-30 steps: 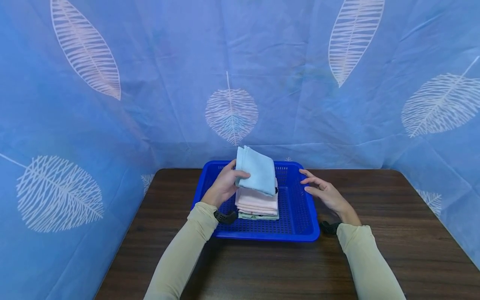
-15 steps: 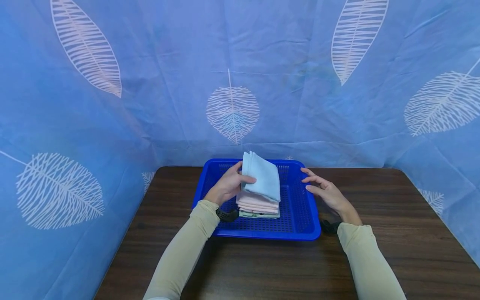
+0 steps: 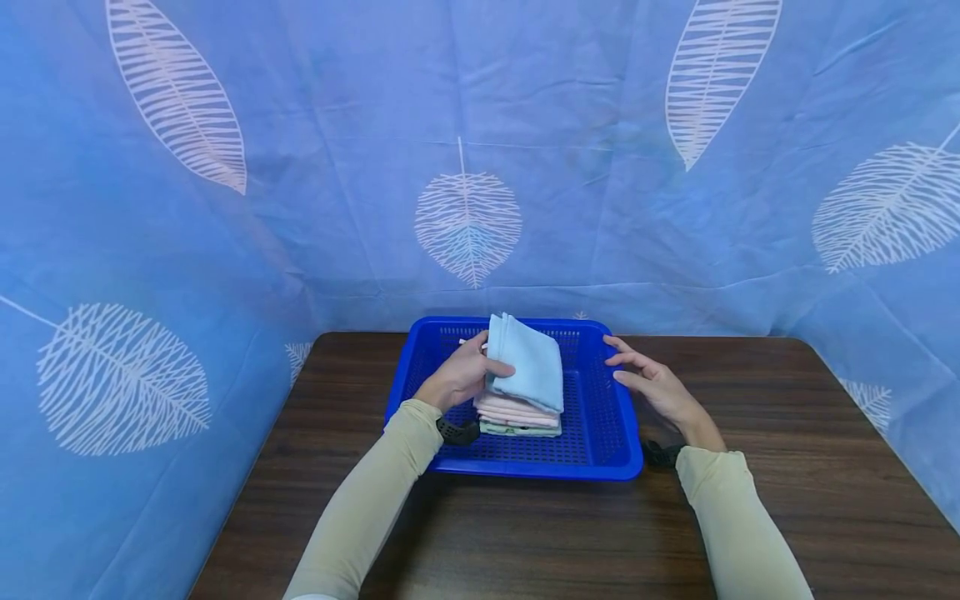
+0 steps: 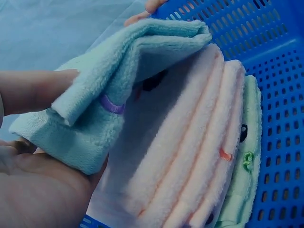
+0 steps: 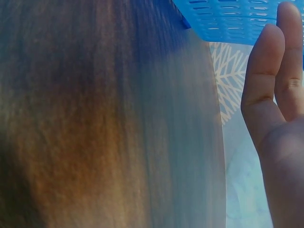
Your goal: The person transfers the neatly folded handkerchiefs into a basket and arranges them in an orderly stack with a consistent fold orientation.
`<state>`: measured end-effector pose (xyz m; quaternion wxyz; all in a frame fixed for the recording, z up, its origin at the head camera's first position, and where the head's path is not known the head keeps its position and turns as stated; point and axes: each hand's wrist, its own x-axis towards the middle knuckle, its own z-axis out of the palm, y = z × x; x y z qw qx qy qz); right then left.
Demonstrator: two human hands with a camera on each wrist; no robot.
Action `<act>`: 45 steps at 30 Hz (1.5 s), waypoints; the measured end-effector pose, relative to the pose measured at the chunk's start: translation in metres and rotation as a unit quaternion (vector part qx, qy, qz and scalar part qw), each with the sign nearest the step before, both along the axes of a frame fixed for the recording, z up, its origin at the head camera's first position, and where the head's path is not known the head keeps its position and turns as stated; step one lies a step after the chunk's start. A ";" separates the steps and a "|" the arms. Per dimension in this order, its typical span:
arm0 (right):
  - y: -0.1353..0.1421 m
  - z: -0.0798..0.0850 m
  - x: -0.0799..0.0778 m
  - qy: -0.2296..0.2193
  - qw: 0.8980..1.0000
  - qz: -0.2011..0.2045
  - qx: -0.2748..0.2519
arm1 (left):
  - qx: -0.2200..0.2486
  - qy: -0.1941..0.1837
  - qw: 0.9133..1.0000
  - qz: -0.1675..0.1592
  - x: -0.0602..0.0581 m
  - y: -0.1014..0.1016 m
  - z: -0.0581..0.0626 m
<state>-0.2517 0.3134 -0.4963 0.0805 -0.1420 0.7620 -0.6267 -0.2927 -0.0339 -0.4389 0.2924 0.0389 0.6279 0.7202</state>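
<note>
My left hand pinches the left edge of a folded light-blue towel, thumb on top and fingers beneath. In the left wrist view this towel shows a purple stitched mark and tilts over a stack of folded pink towels, its far end right at the topmost one. A folded green towel lies at the bottom of the stack, inside a blue plastic basket. My right hand is at the basket's right rim, fingers loosely extended and holding nothing.
The basket stands at the back of a dark wooden table, close to a blue leaf-patterned cloth backdrop. Perforated basket floor shows to the right of the stack. Each wrist wears a black band.
My left hand has moved slightly right and lower, bringing the light-blue towel down over the pink stack. The right hand has stayed by the basket rim.
</note>
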 end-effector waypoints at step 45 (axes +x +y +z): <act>-0.002 0.002 0.001 -0.005 1.000 -0.002 -0.006 | -0.446 0.225 0.859 0.114 0.007 0.007 -0.003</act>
